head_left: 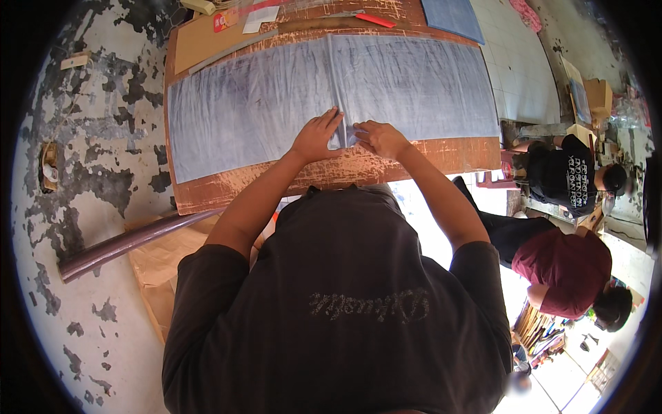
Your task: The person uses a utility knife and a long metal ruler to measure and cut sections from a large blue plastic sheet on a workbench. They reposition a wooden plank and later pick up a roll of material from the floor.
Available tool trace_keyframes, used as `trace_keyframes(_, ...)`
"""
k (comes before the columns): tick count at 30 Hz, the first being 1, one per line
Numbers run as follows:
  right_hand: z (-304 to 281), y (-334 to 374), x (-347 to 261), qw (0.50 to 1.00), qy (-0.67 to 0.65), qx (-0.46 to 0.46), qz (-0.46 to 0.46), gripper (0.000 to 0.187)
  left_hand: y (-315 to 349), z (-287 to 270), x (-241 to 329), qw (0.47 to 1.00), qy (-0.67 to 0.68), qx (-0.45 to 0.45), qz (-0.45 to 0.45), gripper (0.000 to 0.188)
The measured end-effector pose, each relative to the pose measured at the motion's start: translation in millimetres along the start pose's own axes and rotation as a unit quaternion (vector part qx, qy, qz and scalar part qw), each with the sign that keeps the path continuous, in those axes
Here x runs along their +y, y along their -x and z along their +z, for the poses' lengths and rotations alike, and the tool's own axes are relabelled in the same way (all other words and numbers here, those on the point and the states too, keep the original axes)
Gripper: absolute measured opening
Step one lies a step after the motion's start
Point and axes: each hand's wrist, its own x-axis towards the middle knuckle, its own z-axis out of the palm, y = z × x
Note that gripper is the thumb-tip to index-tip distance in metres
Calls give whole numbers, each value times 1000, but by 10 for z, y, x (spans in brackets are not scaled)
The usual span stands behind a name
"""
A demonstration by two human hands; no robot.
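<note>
A long blue-grey sheet (241, 96), streaked and slightly shiny, lies across the worn brown table (234, 181). A raised fold (336, 76) runs through its middle from the far edge to the near edge. My left hand (317, 138) lies on the sheet just left of the fold, fingers stretched out and their tips against it. To the right of the fold, my right hand (383, 140) has its fingers bent and closed on the sheet near the front edge. What lies under the right fingertips is hidden.
Behind the sheet lie a long metal ruler (234, 52), a red-handled tool (376, 20), brown cardboard (200, 41) and a blue panel (452, 17). A dark roll (131, 241) leans at the left by a peeling wall. Two people (562, 265) are at the right.
</note>
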Motion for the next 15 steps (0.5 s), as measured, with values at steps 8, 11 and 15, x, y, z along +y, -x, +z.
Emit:
trace_keyframes(8, 79, 29, -7, 993, 87, 33, -79, 21, -7, -1, 8, 1000, -5, 3, 1, 107)
trace_keyframes(11, 73, 22, -13, 989, 88, 64, -103, 17, -2, 12, 27, 1000, -11, 3, -9, 108)
trace_keyframes(15, 88, 11, 49, 987, 89, 57, -125, 16, -18, 18, 72, 1000, -9, 1, -18, 110)
